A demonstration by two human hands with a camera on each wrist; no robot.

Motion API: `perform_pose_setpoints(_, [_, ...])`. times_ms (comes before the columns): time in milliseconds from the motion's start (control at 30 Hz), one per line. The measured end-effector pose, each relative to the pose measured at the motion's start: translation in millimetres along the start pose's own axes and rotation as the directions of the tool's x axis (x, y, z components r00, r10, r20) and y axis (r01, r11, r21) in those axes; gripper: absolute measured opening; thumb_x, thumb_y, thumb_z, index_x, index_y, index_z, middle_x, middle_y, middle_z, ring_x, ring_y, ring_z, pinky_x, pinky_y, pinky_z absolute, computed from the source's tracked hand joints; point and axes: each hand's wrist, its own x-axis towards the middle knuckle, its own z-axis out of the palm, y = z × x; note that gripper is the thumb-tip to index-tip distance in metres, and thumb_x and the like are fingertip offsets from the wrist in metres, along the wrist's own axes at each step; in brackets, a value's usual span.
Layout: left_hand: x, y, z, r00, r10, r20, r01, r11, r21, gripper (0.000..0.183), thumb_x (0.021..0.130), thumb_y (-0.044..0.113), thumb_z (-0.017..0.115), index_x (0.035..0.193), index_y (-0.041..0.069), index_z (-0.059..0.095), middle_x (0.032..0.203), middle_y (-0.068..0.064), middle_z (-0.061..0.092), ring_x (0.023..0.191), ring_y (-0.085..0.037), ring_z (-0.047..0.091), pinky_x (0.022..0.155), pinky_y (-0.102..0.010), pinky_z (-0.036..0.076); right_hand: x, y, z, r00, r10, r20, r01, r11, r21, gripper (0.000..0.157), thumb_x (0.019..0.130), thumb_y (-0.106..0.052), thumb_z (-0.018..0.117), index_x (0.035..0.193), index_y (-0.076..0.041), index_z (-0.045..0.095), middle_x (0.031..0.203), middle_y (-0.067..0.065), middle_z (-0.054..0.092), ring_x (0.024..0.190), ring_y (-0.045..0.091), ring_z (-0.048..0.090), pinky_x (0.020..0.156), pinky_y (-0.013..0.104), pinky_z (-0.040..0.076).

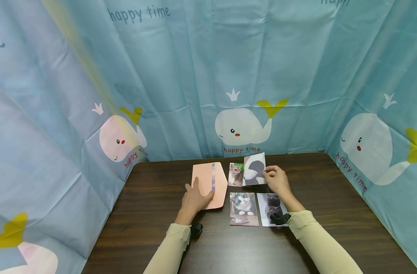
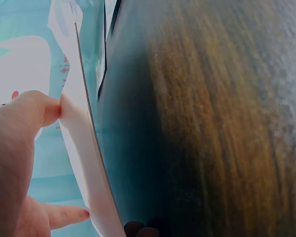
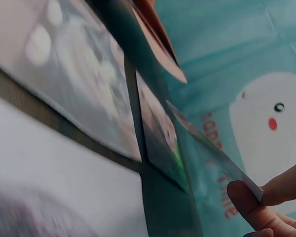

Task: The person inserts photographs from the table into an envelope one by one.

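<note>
My left hand (image 1: 192, 199) holds a peach envelope (image 1: 205, 179) that bears a bluish strip. In the left wrist view the thumb and one finger touch its upper face, and dark fingertips (image 2: 134, 228) show below its edge; the envelope (image 2: 91, 148) is tilted off the table. With thumb and fingers, my right hand (image 1: 277, 180) pinches the right edge of a grey-and-white photo card (image 1: 254, 169), raised at an angle. This card partly covers a kitten photo card (image 1: 235, 175) on the table.
Nearer to me lie a grey-and-white cat photo card (image 1: 244, 209) and a dark grey cat photo card (image 1: 272, 207), side by side. The right forearm reaches over the latter. A blue whale-print curtain (image 1: 297, 125) stands behind the dark wooden table (image 1: 229, 251).
</note>
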Motion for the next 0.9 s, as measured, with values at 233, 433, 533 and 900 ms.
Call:
perform_pose_setpoints(233, [1.0,0.9,-1.3,1.000,0.017,-0.009,-0.017,1.000,-0.004,0.103,0.079,0.063,0.069,0.156,0.007,0.031,0.130,-0.034,0.041,0.095,-0.048,0.062,0.083,-0.058,0.052,-5,-14,21.4,1.000,-0.016,0.024,0.014,0.998,0.067,0.025,0.092,-0.017,0.070,0.113,-0.004,0.066,0.079,0.005,0.075,0.077,0.015,0.065,0.073,0.031,0.043])
perform_pose_setpoints(433, [-1.2,-0.9,1.6,1.000,-0.004,0.009,0.004,1.000,-0.002,0.104,0.080,0.066,0.067,0.158,0.008,0.029,0.133,-0.033,0.039,0.096,-0.047,0.062,0.084,-0.058,0.052,-12,-23,38.6,0.998,-0.028,0.057,0.022,0.994,0.105,0.024,0.091,-0.015,0.071,0.112,-0.004,0.067,0.077,0.005,0.074,0.071,0.011,0.062,0.069,0.029,0.043])
perform_pose_setpoints(533, [-1.2,-1.8,2.7,1.000,0.000,0.003,0.000,1.000,0.001,0.105,0.079,0.067,0.067,0.158,0.008,0.029,0.131,-0.033,0.039,0.093,-0.046,0.062,0.083,-0.057,0.052,-14,-28,44.3,0.996,-0.032,0.078,0.023,0.992,0.123,0.025,0.091,-0.015,0.071,0.113,-0.003,0.067,0.079,0.006,0.075,0.068,0.012,0.059,0.067,0.029,0.042])
perform_pose_setpoints(900, [-1.3,-0.2,0.9,1.000,0.008,-0.010,-0.008,1.000,-0.008,0.103,0.080,0.065,0.068,0.157,0.008,0.030,0.131,-0.034,0.039,0.094,-0.048,0.061,0.083,-0.057,0.052,-23,-43,64.2,0.991,-0.045,0.129,0.017,0.978,0.206,0.021,0.091,-0.010,0.070,0.111,-0.003,0.067,0.077,0.007,0.073,0.061,0.010,0.053,0.059,0.025,0.038])
